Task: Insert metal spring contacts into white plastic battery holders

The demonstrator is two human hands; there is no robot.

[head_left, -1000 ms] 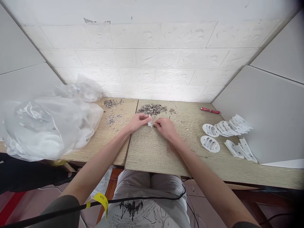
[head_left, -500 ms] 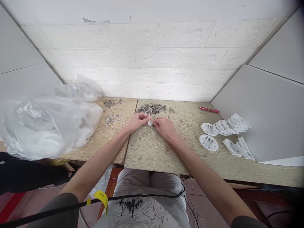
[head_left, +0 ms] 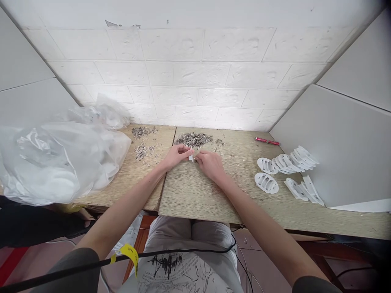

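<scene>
Both hands meet at the middle of the pale wood-grain desk: the left hand pinches a small white plastic piece between thumb and fingertips, and the right hand is curled close against it from the other side, fingertips drawn together on something too small to make out (likely one of the little metal parts). The white piece looks light and stiff, a moulded bit that should take a firm pinch by its edges without bending, though its smooth plastic could slip between bare fingers. Just beyond the hands lies a loose heap of tiny grey metal parts, with a thinner scatter of the same to the left; these look light, hard and fiddly, best taken one at a time by fingertip. On the right stand overlapping white oval plastic shells near a slim red pen. A crumpled clear plastic bag fills the left end. The desk is two boards butted together, boxed in by a white brick wall and grey side panels.
</scene>
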